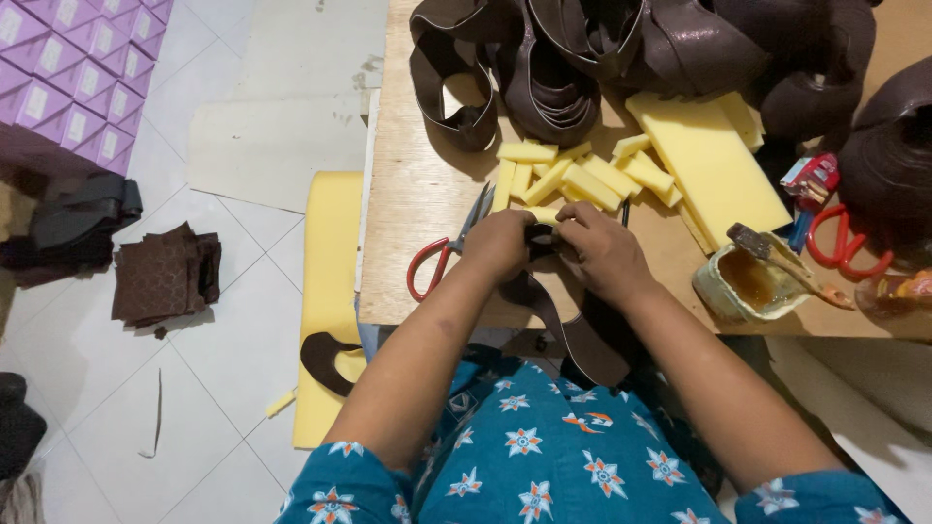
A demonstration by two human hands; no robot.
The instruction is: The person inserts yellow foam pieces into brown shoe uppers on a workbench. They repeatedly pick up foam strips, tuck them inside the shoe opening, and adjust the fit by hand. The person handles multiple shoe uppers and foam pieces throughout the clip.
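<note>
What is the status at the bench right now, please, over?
Left hand and right hand both pinching a dark brown strap at the table edge. Red-handled scissors beside left hand. Foam strips just ahead.

Bare wood along the table's left edge, from far corner to the red-handled scissors. Far edge blocked by piled brown straps. Centre crowded with cut yellow foam strips and a foam slab. Right edge blocked: glue pot with brush, second red scissors.
</note>
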